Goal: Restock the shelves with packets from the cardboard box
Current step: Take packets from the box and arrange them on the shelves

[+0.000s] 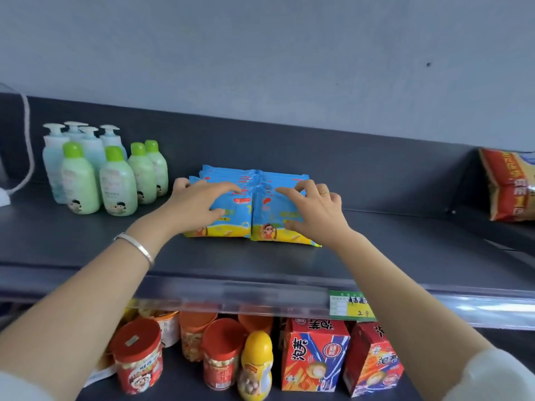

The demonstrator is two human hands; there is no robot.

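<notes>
Two rows of blue-and-yellow packets stand side by side on the dark top shelf (289, 264), leaning back. My left hand (199, 204) rests over the front of the left row of packets (231, 215), thumb low on the front packet and fingers over the top edges. My right hand (315, 209), with a ring on it, presses on the right row of packets (267, 215) the same way. A silver bangle sits on my left wrist. The cardboard box is not in view.
Green-capped lotion bottles (115, 183) and pump bottles (58, 157) stand at the left of the shelf. A red-and-orange snack bag (506, 186) sits at the right. Below are red-lidded jars (136, 357), a yellow bottle (256, 366) and red boxes (315, 357). A price tag (350, 305) hangs on the shelf edge.
</notes>
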